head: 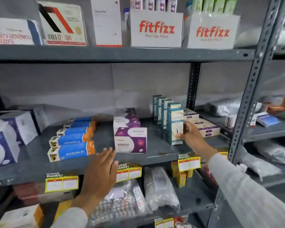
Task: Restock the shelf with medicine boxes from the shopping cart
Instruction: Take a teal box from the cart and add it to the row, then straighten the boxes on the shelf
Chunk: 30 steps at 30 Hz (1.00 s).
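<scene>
A tall teal-and-white medicine box (174, 127) stands upright on the grey middle shelf (158, 155), at the front of a row of like boxes (160, 109). My right hand (190, 137) grips its right side, thumb on the front face. My left hand (99, 171) hovers flat over the shelf's front edge, fingers spread, holding nothing, just left of the purple-and-white boxes (130, 140). Several blue-and-orange boxes (72, 142) lie in a row further left. No shopping cart is in view.
White-and-blue boxes (5, 139) stand at the far left. Beige boxes (202, 127) lie behind my right hand. Fitfizz cartons (156, 28) fill the upper shelf. A perforated steel upright (247, 106) rises at right. Blister packs and bags (125, 204) sit on the shelf below.
</scene>
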### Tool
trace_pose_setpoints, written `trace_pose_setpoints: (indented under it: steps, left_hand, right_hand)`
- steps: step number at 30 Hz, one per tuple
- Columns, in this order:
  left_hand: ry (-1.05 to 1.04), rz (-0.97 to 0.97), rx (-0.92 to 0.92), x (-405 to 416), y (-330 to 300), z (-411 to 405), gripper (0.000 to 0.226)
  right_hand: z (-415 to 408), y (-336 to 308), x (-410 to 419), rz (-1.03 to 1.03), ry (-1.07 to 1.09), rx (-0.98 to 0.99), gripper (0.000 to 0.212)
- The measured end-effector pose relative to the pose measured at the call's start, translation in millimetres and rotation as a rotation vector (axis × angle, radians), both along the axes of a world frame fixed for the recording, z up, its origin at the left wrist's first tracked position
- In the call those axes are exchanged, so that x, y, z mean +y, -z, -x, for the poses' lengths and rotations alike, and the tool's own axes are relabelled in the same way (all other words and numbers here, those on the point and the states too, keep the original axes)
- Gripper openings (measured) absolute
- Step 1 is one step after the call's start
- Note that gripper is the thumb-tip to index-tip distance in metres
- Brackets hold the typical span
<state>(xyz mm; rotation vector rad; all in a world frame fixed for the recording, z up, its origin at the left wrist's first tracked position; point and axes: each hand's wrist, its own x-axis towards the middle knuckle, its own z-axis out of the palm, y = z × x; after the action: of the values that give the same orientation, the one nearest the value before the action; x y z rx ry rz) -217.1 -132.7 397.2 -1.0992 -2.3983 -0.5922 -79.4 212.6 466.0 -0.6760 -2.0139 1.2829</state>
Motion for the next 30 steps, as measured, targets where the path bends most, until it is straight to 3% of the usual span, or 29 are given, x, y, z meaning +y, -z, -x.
trace_pose_setpoints:
  steps: [4, 10, 13, 21, 30]
  left_hand:
    - [-0.025, 0.063, 0.013, 3, 5, 4, 0.066]
    - [-0.079, 0.081, 0.003, 10, 5, 3, 0.064]
    - [-0.086, 0.082, -0.004, 10, 7, 3, 0.064]
    - [-0.093, 0.066, -0.021, 10, 8, 3, 0.063]
    - [-0.095, 0.047, -0.022, 11, 9, 4, 0.062]
  right_hand:
    - [5, 8, 2, 0.018, 0.022, 0.006, 0.052]
    - [4, 32, -38, -0.261, 0.275, 0.104, 0.054]
    - [14, 36, -44, -0.320, 0.367, 0.052, 0.070]
    - [14, 34, -18, -0.366, 0.432, -0.063, 0.070]
    - [15, 41, -21, -0.416, 0.450, -0.054, 0.074]
